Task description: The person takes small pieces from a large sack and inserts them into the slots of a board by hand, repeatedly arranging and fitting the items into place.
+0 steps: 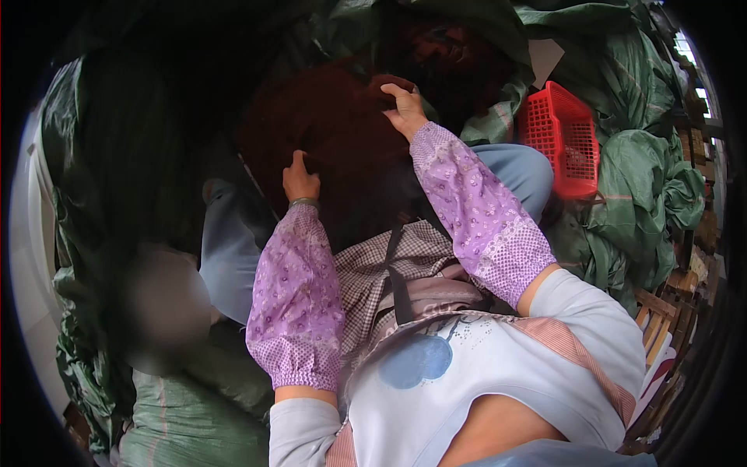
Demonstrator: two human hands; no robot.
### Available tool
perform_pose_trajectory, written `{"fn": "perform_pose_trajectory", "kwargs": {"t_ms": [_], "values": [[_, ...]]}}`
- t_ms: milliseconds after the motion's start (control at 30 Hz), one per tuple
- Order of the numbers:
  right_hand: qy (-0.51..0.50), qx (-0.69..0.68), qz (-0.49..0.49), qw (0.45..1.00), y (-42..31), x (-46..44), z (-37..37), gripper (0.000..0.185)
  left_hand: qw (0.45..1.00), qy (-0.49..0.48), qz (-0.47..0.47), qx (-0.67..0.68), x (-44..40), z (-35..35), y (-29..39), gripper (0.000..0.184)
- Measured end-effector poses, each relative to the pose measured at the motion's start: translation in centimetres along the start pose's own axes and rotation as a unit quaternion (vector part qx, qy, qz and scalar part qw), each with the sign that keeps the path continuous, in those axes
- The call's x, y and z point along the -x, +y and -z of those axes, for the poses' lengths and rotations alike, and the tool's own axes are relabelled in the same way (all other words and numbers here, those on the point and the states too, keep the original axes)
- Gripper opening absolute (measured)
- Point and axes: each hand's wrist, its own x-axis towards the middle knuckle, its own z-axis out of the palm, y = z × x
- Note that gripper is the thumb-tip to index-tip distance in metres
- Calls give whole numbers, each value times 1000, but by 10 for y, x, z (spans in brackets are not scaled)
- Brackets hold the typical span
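Observation:
A dark reddish-brown piece that looks like cloth (334,113) spreads in front of me, between my knees; deep shadow hides much of its outline. My right hand (406,111) is closed on a raised fold at its far right side, thumb and fingers pinching it. Nearer to me and to the left, my left hand (301,180) is closed at the cloth, its thumb side up and the other fingers partly hidden. Purple flowered sleeve covers (482,194) reach over both forearms. A checked apron (366,268) lies across my lap.
A red plastic basket (559,140) stands right of my knee. Large green woven sacks (634,194) surround me on several sides, with another sack (187,420) at lower left. Wooden slats (657,315) show at the right edge. A grey blur (167,300) covers part of the left.

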Motion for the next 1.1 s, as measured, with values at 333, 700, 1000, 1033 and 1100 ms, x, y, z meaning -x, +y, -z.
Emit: {"fn": "perform_pose_trajectory", "kwargs": {"t_ms": [333,700,1000,1033,1100], "values": [[106,255,155,948,-114,-39,9,81,998,-36,-15,58,-12,3,-8,40],[-330,536,-50,775,97,89,-26,52,993,-30,-69,86,-12,-4,-25,50],[-195,523,0,830,126,76,-14,49,924,242,277,100,70,-11,-1,82],[-164,509,-8,845,127,74,-13,49,911,221,332,101,79,-25,-5,86],[-101,481,-21,871,125,71,-17,50,894,172,378,170,87,-45,-15,95]]}}
